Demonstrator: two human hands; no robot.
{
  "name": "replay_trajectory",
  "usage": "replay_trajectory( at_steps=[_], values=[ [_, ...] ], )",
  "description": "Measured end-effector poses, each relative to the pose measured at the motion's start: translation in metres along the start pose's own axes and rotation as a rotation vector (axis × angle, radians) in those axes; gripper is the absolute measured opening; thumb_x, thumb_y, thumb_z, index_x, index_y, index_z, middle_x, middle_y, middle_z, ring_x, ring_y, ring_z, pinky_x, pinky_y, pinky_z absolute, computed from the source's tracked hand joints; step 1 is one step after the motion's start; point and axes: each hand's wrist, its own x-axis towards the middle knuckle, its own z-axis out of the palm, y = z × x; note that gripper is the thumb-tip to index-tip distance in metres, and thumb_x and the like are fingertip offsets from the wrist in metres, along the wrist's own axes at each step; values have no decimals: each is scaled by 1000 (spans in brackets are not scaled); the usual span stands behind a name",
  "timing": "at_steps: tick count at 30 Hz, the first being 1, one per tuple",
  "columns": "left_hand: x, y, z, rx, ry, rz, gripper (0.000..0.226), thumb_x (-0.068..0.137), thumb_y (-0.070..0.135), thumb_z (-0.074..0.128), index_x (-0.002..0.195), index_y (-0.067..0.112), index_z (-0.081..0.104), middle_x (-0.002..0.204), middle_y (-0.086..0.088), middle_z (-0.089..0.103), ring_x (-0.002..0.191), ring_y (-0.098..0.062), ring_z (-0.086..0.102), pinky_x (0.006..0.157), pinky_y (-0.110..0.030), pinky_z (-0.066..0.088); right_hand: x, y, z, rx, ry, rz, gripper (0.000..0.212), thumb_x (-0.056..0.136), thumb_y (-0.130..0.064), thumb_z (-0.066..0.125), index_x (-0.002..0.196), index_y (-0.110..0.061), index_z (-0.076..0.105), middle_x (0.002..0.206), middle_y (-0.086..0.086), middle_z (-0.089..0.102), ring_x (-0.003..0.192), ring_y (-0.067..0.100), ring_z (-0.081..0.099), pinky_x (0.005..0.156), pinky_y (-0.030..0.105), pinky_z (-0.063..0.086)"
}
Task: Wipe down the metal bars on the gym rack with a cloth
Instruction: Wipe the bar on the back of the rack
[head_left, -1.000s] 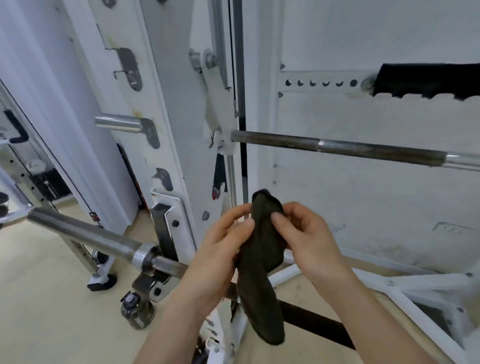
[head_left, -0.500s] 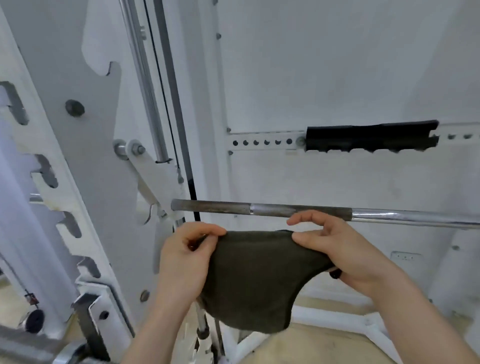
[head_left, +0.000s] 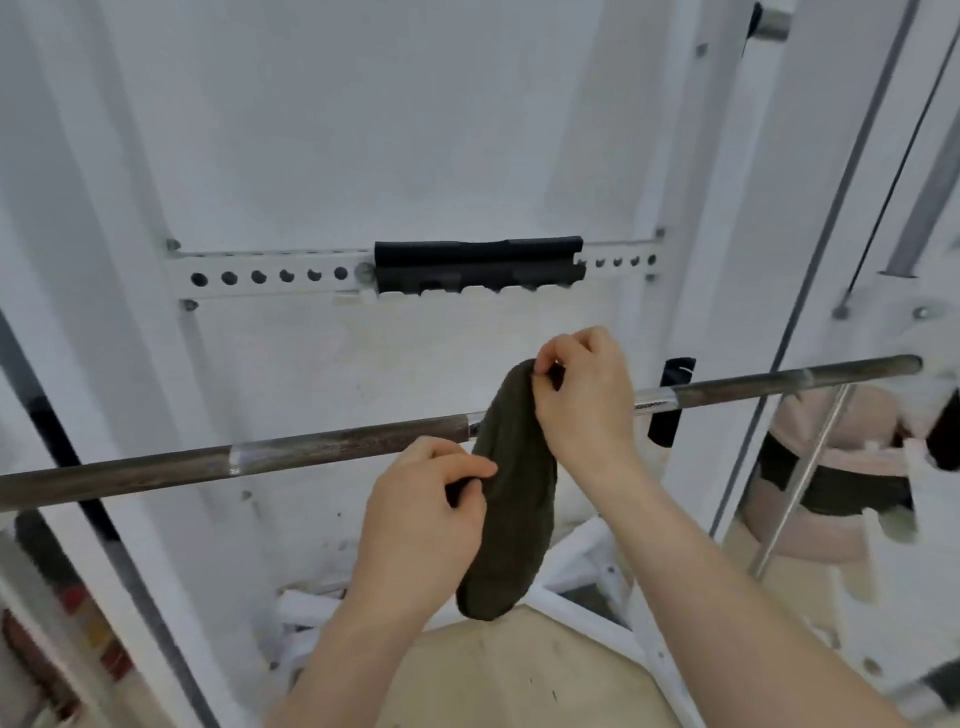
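Note:
A long metal bar (head_left: 332, 448) crosses the view from lower left to upper right, dark and knurled with shiny bands. A dark olive cloth (head_left: 511, 493) hangs folded in front of the bar's middle. My right hand (head_left: 584, 400) pinches the cloth's top edge at the height of the bar. My left hand (head_left: 423, 514) pinches the cloth's left side just below the bar. Whether the cloth touches the bar I cannot tell.
A white rack panel with a holed strip (head_left: 265, 275) and a black notched pad (head_left: 475, 265) stands behind the bar. White uprights and guide rods (head_left: 810, 270) rise at right beside a mirror (head_left: 852, 467). White base struts (head_left: 587, 587) lie on the tan floor below.
The view has swung right along the bar. The cloth, spread wide between both hands half a second ago, is now folded narrow and upright, with my right hand above my left.

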Motion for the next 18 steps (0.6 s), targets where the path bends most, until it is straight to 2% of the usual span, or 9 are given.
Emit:
replay_trajectory(
  at_steps=[2,4,6,8,10,13,15,16,18],
  values=[
    [5,0,10,22,53,-21,23,89,15,61,97,32,74,96,24,54,87,5,54,73,-8,42,5,-9,16,-181,68,-149,9,83,-10,66,77,-16,69,87,1,49,84,22,46,70,32,31],
    [7,-2,21,61,77,-54,22,89,16,62,100,30,74,96,23,52,85,1,56,75,-13,44,4,-16,33,-232,-107,-240,10,87,-10,60,85,-15,69,88,2,53,85,24,48,66,32,34],
    [7,-4,31,96,88,-91,22,89,14,61,97,29,74,96,22,53,85,-1,57,77,-16,46,-2,-16,45,-168,-306,-237,10,93,-11,51,96,-12,60,92,4,55,87,24,51,63,32,36],
    [4,-7,38,96,136,-140,24,86,10,62,85,31,74,94,22,56,84,0,58,77,-16,47,-13,-8,54,-85,-264,-281,9,93,-18,51,94,-11,57,86,5,57,83,26,51,60,34,35],
    [-1,-6,42,93,180,-221,30,82,7,62,74,34,72,88,22,64,81,2,60,74,-13,47,-23,-1,63,-126,-209,-367,21,93,-30,48,87,-15,62,80,3,58,78,25,51,65,37,38],
    [-8,12,38,30,64,-364,38,82,8,57,74,43,71,78,21,72,66,-10,68,70,-31,58,-21,8,70,-124,-259,-446,39,96,-39,36,78,-20,64,77,0,59,73,25,55,72,40,36],
    [-7,24,36,90,1,-396,38,82,10,55,81,45,70,84,24,71,60,-8,69,67,-30,57,-16,21,70,-143,-307,-543,45,97,-41,28,80,-19,63,76,2,58,68,27,56,67,38,31],
    [-2,28,37,133,54,-375,34,83,13,56,84,43,72,87,24,71,60,-5,68,68,-27,55,-11,32,68,-166,-307,-593,47,97,-41,24,81,-18,62,76,2,59,67,28,56,66,38,30],
    [14,38,43,277,286,-278,26,85,19,56,89,37,74,84,22,71,68,-4,66,69,-25,50,4,63,57,-180,-290,-596,47,98,-41,26,75,-18,60,71,2,59,61,28,56,64,37,34]
  ],
)
